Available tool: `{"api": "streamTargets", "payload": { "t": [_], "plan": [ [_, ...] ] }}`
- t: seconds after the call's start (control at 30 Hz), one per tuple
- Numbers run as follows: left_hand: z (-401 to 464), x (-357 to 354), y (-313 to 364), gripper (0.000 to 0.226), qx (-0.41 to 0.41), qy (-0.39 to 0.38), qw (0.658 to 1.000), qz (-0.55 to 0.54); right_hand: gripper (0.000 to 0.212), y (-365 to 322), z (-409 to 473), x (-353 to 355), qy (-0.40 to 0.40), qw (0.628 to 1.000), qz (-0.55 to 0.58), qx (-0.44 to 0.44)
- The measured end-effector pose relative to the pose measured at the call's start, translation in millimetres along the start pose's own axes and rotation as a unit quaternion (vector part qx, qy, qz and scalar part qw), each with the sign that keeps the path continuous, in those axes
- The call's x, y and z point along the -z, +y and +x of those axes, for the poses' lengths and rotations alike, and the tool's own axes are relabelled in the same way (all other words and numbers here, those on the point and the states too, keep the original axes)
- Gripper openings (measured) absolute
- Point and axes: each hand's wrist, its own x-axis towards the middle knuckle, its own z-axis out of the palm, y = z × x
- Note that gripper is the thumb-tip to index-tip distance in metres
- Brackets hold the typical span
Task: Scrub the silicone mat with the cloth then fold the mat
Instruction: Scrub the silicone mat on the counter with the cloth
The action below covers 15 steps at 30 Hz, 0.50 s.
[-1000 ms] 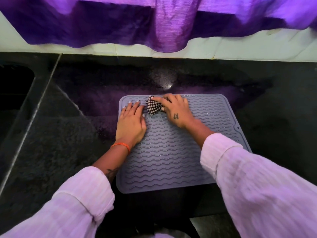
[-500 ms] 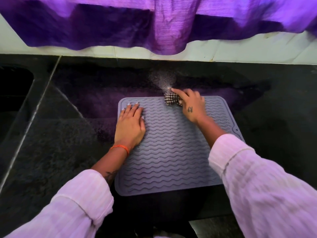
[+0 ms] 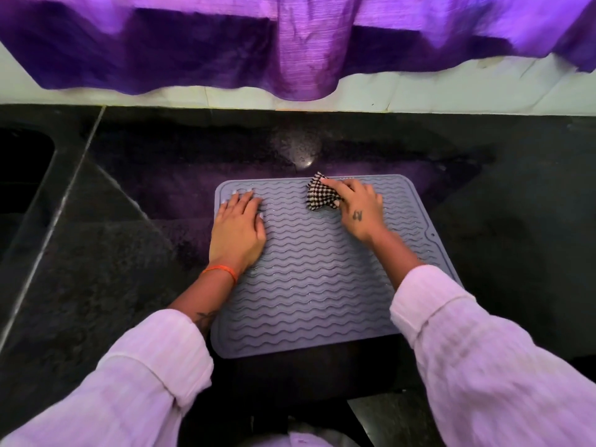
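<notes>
A grey silicone mat [image 3: 309, 285] with wavy ridges lies flat on the black stone counter [image 3: 96, 269]. My left hand [image 3: 237, 230] rests flat on the mat's far left part, fingers straight, pressing it down. My right hand [image 3: 358, 208] grips a crumpled black-and-white checked cloth [image 3: 319, 195] and holds it against the mat near its far edge, right of the middle. Most of the cloth's right part is hidden under my fingers.
A purple curtain [image 3: 290, 50] hangs over the pale tiled wall [image 3: 419, 91] behind the counter. A dark sink opening [image 3: 22, 175] sits at the far left. The counter's front edge runs just below the mat, where it overhangs slightly.
My right hand slid the cloth along the mat's far edge, rightward from beside my left hand, then slightly back toward me. My left hand stayed pressed in place.
</notes>
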Motion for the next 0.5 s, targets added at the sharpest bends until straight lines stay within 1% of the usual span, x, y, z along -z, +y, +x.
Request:
{"api": "streamTargets", "payload": {
  "t": [0.07,0.13,0.2,0.33,0.43,0.5],
  "plan": [
    [0,0,-1,0.042,0.001,0.0,1.0,0.0,0.053,0,-12,5,0.028,0.999,0.01,0.013],
    [1,-1,-1,0.043,0.001,0.001,1.0,0.0,0.054,1,-42,-2,0.06,0.998,0.008,0.021],
    [1,-1,-1,0.042,0.001,0.003,1.0,-0.002,0.054,1,-63,-13,0.062,0.998,-0.002,0.024],
    [0,1,1,0.042,0.001,0.005,1.0,-0.006,0.054,-2,-51,-1,0.03,0.999,0.014,0.012],
    [0,0,0,0.042,0.0,0.007,1.0,-0.009,0.054,1,-72,4,0.062,0.997,0.039,0.014],
    [1,-1,-1,0.042,-0.001,0.006,1.0,-0.004,0.057,3,-97,-6,0.065,0.997,0.025,0.019]
  ]
}}
